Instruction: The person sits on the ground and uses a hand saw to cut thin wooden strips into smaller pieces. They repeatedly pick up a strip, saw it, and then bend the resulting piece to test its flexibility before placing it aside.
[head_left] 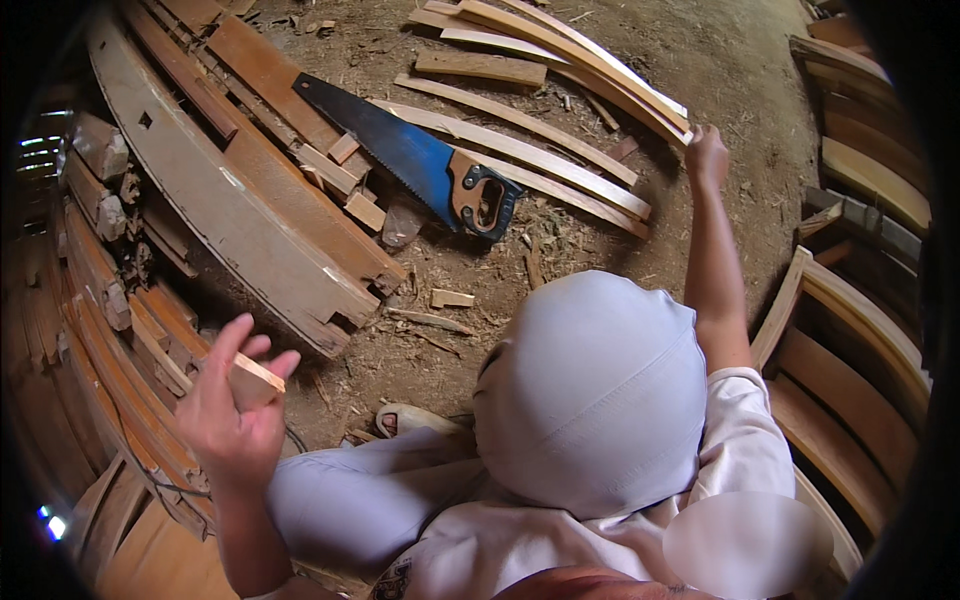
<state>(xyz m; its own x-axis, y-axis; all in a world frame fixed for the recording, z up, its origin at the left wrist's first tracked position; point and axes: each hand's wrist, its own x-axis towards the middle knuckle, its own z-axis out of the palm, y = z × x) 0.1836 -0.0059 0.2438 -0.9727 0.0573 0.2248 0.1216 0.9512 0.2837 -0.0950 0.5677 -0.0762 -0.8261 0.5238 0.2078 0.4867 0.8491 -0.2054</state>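
Note:
My left hand [232, 420] is raised at the lower left, thumb and fingers around a small wood block [254, 383] with a pale cut end. My right arm reaches far forward. At its end my right hand [707, 157] is closed on the near end of a long wood strip [610, 72], the lower part of a small bundle. Between the hands a handsaw [410, 150] with a dark blue blade and a wood-and-black handle rests on wood scraps and the dirt ground. Several loose pale strips [530, 130] lie beyond it.
Long boards [230, 220] and stacked timber fill the left side. Wooden frames [850, 330] stand along the right. A short offcut [452, 298] and shavings lie on the dirt floor [740, 60]. My bent leg in grey trousers [590, 390] rises in the middle.

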